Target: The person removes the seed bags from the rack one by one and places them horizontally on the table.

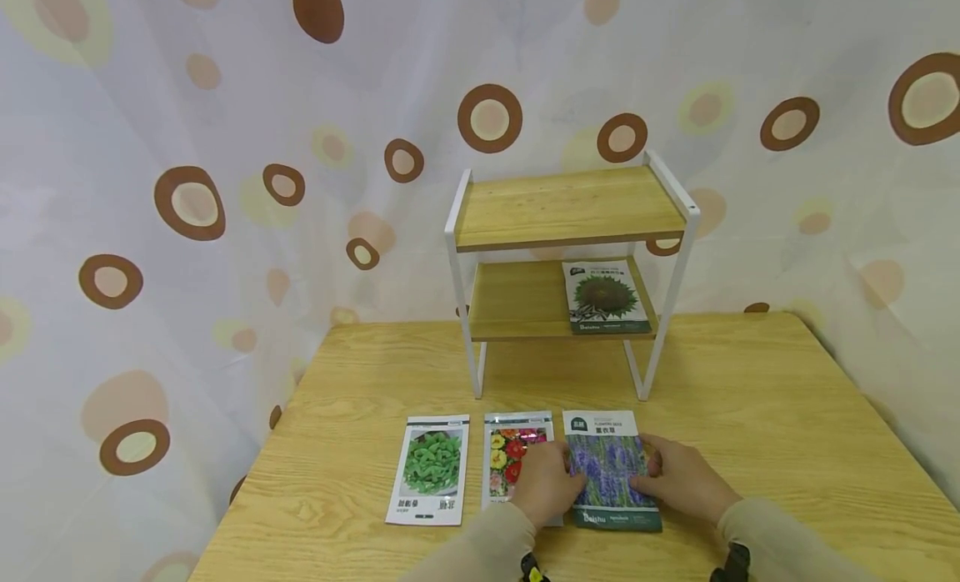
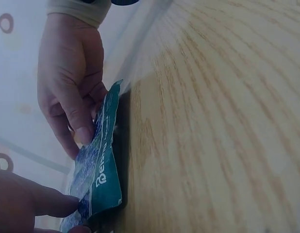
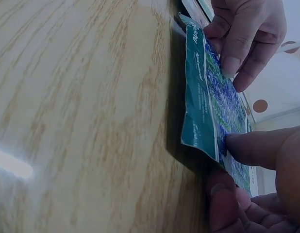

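Observation:
A seed packet with purple lavender flowers and a green lower band (image 1: 611, 474) is between both hands, its lower edge lifted off the wooden table in the wrist views. My left hand (image 1: 543, 484) pinches its left side, thumb over the printed face. On the opposite side my right hand (image 1: 686, 479) grips it, with the thumb on top and fingers curled beneath (image 3: 223, 199). Just left lies a packet with red and yellow flowers (image 1: 497, 461), partly covered by my left hand. Farther left, a packet showing green leaves (image 1: 431, 465) lies with its lettering upside down.
Behind the packets stands a two-tier rack (image 1: 570, 211) with white metal sides and wooden shelves. A sunflower seed packet (image 1: 606, 294) lies at the right of its lower shelf. A patterned curtain (image 1: 247, 282) hangs behind the wooden table (image 1: 750, 398).

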### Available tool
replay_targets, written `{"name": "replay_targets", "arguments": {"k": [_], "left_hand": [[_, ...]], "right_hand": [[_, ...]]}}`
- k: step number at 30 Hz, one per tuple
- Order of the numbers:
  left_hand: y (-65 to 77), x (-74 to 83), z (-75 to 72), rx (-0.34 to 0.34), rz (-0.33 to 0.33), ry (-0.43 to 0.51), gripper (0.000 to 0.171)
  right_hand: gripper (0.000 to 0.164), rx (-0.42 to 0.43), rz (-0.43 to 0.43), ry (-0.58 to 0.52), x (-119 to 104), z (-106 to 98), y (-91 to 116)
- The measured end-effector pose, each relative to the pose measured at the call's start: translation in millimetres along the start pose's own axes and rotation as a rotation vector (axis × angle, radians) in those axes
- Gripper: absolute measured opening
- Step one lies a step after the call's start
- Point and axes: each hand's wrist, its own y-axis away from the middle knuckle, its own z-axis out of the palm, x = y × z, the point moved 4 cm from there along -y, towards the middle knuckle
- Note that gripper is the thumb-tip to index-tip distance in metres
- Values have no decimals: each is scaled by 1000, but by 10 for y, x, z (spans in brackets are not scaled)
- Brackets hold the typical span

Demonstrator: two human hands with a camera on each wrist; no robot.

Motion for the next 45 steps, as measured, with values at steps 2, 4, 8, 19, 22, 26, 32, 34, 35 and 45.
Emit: {"name": "replay_targets", "arguments": {"k": [2,4,8,19,22,26,32,34,35,45], "left_hand": [[0,19,-2,2,8,-40,20],[-7,39,1,-2,17,-84,17],[-31,60,26,2,32,-170,13],[-37,71,76,-12,56,-230,35],[-51,71,77,-1,80,-294,37],[-71,58,90,-9,76,-309,37],[-76,95,81,-26,44,-315,37],[-76,111,78,-37,29,-327,37],[-75,115,76,-43,23,-333,38],[-114,118,75,-71,62,-425,40]], "right_hand": [[76,-2,5,3,11,10,-4],[76,-5,14,6,24,20,-5],[75,-2,29,10,33,32,2],[72,29,17,33,39,74,-9],[73,30,31,49,49,87,-17],[75,33,41,59,44,90,-11],[76,38,21,61,40,86,-5],[76,38,21,56,46,89,-13],[76,38,24,52,50,90,-17],[76,50,14,59,38,76,-35]]}}
